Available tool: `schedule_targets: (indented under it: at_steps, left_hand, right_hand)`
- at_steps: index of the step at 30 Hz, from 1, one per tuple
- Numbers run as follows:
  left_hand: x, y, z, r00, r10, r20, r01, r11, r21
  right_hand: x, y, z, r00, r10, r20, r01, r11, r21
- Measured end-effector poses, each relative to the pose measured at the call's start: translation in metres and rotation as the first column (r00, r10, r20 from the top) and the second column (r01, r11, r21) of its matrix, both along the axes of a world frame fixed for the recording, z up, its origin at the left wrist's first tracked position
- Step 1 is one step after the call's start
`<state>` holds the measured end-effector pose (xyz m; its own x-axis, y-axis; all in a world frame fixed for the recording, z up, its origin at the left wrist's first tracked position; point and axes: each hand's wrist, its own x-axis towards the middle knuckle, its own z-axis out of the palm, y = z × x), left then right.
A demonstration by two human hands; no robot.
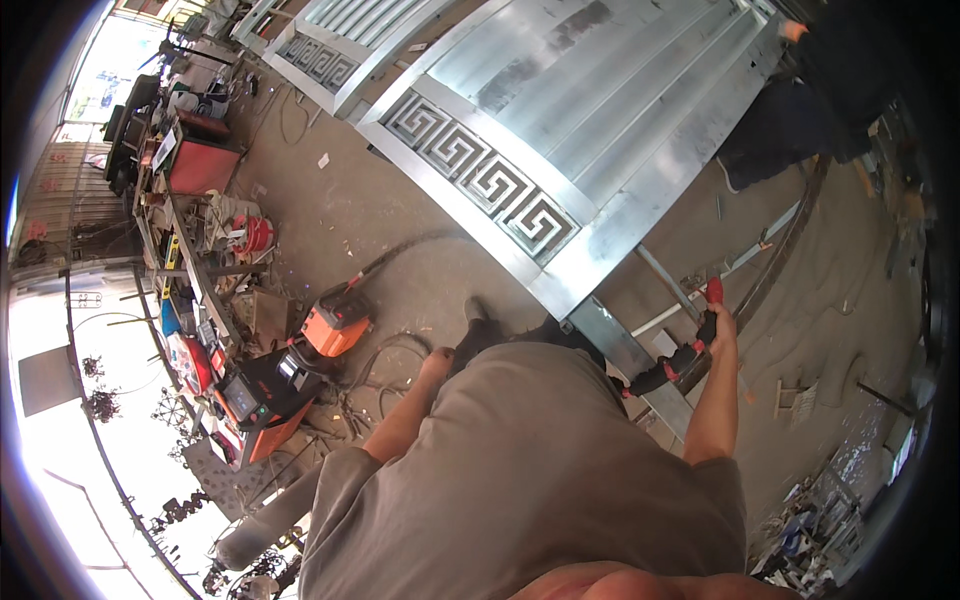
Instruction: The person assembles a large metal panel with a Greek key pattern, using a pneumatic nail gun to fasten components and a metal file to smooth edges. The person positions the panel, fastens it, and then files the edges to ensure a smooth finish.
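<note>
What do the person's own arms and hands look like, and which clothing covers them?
The person wears a grey-brown shirt with plain short sleeves. Below them, the forearms are bare. The left hand and right hand show no gloves.

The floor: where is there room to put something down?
There's open floor, with a few scraps, between the red bucket and the silver gate. Another patch lies just right of the person's right hand. It's crowded around the orange machine, where cables curl, and at the scrap pile, lower right.
</note>
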<state>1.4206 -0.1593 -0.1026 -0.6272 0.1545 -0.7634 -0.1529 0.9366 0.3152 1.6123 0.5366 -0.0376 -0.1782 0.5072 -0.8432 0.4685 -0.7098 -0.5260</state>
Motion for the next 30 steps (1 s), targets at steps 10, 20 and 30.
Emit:
schedule_targets:
  at_steps: [10, 20, 30]
  left_hand:
    - [-0.019, -0.030, 0.000, 1.000, 0.010, -0.015, -0.009, 0.998, 0.063]
    - [-0.060, -0.110, -0.012, 0.983, 0.180, 0.033, -0.183, 0.974, 0.135]
    - [-0.088, -0.200, 0.004, 0.921, 0.368, 0.130, -0.386, 0.908, 0.164]
  right_hand:
    - [0.003, -0.016, -0.017, 0.814, 0.312, 0.490, -0.554, 0.673, 0.490]
    - [-0.088, -0.130, 0.072, 0.715, 0.241, 0.656, -0.698, 0.208, 0.685]
    - [-0.342, -0.309, 0.095, 0.850, 0.514, -0.112, -0.310, 0.661, 0.684]
